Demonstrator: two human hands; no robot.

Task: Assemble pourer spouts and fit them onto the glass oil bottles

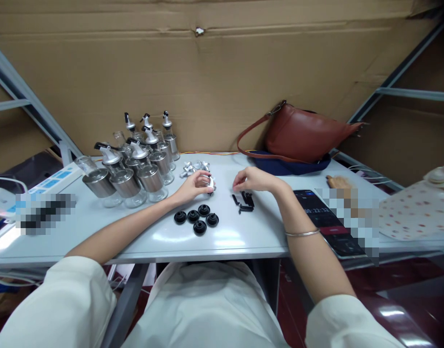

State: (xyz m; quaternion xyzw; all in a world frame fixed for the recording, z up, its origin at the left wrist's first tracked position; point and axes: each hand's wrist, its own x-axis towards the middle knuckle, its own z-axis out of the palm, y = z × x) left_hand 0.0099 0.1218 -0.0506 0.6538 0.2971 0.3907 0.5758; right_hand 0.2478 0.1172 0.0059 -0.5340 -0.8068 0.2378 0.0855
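My left hand (pixel 193 187) is closed round a silver pourer spout (pixel 212 182), its thumb and fingers curled about it. Right behind that hand lies a small pile of silver pourer spouts (pixel 193 167). Over a group of small black levers (pixel 246 208) hovers my right hand (pixel 255 179), its fingertips pinched together. Whatever they hold, if anything, is too small to make out. Several round black stoppers (pixel 200 227) sit on the white table (pixel 222 244), nearer to me than my left hand.
At the left stand several glass bottles with steel sleeves (pixel 125 182), some fitted with pourers. A brown leather bag (pixel 297 133) rests on dark blue cloth (pixel 279 165) at the back right. A phone (pixel 325 220) showing a timer lies right of my forearm. Cardboard (pixel 214 87) walls the back.
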